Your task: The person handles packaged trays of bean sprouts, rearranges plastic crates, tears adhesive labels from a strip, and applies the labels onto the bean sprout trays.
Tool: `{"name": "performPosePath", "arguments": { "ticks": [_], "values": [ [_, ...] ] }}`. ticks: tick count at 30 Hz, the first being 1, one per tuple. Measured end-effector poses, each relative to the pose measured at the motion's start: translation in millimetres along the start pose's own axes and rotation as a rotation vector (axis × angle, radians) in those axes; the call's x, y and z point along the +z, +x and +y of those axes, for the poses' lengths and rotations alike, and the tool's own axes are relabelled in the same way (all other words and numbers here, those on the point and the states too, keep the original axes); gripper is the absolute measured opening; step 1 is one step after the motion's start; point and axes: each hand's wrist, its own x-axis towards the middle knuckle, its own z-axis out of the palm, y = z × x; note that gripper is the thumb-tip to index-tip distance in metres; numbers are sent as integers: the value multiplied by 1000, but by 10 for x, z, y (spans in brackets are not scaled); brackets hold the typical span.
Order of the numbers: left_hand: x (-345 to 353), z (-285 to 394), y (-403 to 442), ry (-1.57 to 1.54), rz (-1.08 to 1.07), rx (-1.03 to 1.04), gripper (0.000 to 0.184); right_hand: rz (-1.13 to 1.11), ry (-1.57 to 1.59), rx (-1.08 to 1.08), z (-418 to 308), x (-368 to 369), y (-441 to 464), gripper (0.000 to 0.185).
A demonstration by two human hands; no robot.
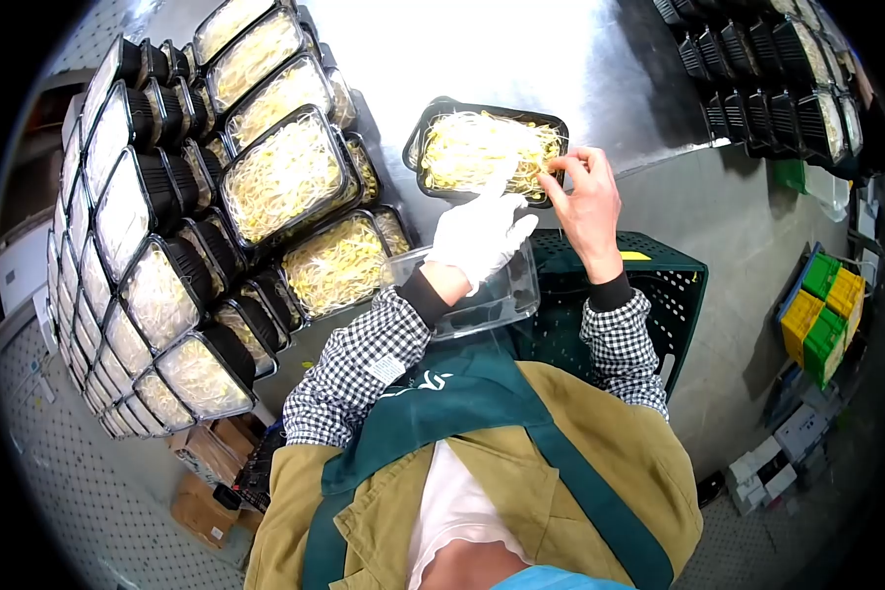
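A black tray of bean sprouts (487, 147) sits on the metal table in front of me. My left hand (477, 241), in a white glove, is at the tray's near edge, its thumb apart from the fingers and nothing seen between them. At the right end of the tray, my bare right hand (588, 202) pinches some sprouts between thumb and fingertips. Below my left hand and partly hidden by it is a clear plastic container or lid (506, 300).
Stacked packed sprout trays (285, 177) rise at the left; more black trays (757, 88) stand at the upper right. A dark green perforated crate (674, 295) is beside my right forearm. Green and yellow crates (824, 313) are farther right, beyond the metal table (393, 49).
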Motion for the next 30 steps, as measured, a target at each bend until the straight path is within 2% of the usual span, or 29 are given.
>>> {"name": "performPosePath", "arguments": {
  "ticks": [5,8,9,11,12,14,15,18,20,21,27,30],
  "values": [
    [9,-78,7,-15,50,54,26,-105,-116,125,-15,-323,4,9],
    [-137,32,-99,-77,46,13,25,28,6,23,-138,-406,110,10],
    [-82,29,-155,-118,168,55,22,30,52,-41,-167,-332,135,10],
    [-25,43,-215,-102,262,114,23,-24,147,-175,-255,-166,218,11],
    [-30,48,-223,-89,309,143,25,-85,221,-130,-317,-136,263,11],
    [-112,55,-186,-107,201,47,26,32,114,-120,-181,-67,315,10],
    [-163,65,-155,-70,166,7,27,32,63,-46,-124,-84,300,10],
    [-136,13,-84,17,48,-57,32,-202,-140,51,-71,-74,185,13],
    [-94,-5,-18,2,22,-48,34,-134,-176,28,-64,19,134,17],
    [-140,25,6,-20,-79,-96,37,-117,-169,31,-64,35,137,16],
    [8,-125,85,25,1,21,42,-117,-166,20,-58,63,147,11],
    [44,-151,86,21,-3,10,44,-131,-188,25,-81,36,173,10]
  ]
}}
